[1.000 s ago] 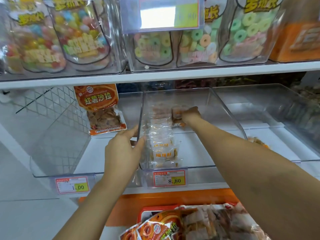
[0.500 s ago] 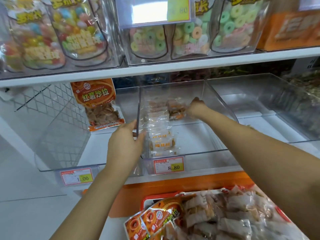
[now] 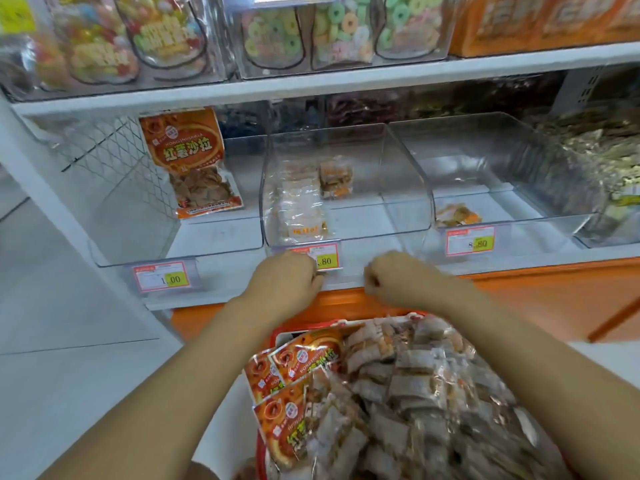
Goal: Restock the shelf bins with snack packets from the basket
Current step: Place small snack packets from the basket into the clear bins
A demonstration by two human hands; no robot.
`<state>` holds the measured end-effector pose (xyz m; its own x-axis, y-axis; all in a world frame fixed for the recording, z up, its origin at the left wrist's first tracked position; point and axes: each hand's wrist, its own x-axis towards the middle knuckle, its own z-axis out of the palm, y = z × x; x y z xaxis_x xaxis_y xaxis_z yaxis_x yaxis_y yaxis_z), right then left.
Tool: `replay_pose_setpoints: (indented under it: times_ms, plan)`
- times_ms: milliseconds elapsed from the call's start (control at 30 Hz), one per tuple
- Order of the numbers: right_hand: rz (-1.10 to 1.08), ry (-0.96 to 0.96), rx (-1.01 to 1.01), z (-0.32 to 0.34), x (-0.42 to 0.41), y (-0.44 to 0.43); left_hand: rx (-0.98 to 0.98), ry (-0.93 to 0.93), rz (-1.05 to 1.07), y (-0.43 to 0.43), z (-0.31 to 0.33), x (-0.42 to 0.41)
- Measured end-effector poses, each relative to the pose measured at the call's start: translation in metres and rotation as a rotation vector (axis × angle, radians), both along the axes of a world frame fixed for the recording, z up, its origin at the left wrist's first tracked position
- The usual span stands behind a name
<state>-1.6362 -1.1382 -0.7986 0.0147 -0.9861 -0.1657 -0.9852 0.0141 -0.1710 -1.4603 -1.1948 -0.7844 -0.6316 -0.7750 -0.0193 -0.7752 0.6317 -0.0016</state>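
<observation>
A clear middle bin [image 3: 408, 188] on the lower shelf holds a row of small clear snack packets [image 3: 303, 209] along its left wall and one more packet [image 3: 335, 178] behind them. Both my hands hover in front of that bin's lip, out of the bin. My left hand [image 3: 285, 278] and my right hand [image 3: 394, 277] have curled fingers and hold nothing. Below them the red basket [image 3: 277, 337] is heaped with small clear packets [image 3: 415, 375] and orange bags [image 3: 304, 362].
The left bin [image 3: 145, 216] holds one upright orange bag [image 3: 192, 161]. The right bin [image 3: 519, 174] holds one small packet [image 3: 457, 214]. Price tags [image 3: 162, 277] hang on the shelf edge. Above, a shelf [image 3: 346, 81] carries jars of coloured candy. White floor lies at left.
My right hand has let go of the packet deep in the middle bin and drawn back out. My left hand left the bin's wall. Both now hang before the shelf edge; the view tilted down.
</observation>
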Motion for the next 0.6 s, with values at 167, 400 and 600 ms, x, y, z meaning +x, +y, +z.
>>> replay_pose_setpoints:
  times_ms: [167,400,600]
  plan:
    - [0.009,0.114,0.295,-0.096,-0.008,0.022,-0.02,0.013,-0.038,0.01,-0.004,0.004]
    - [0.102,0.28,0.221,-0.119,0.004,0.025,0.047,0.133,-0.018,0.016,-0.012,0.009]
    - [-0.015,-0.015,0.072,-0.085,0.003,0.019,0.145,0.236,0.014,0.016,-0.014,0.011]
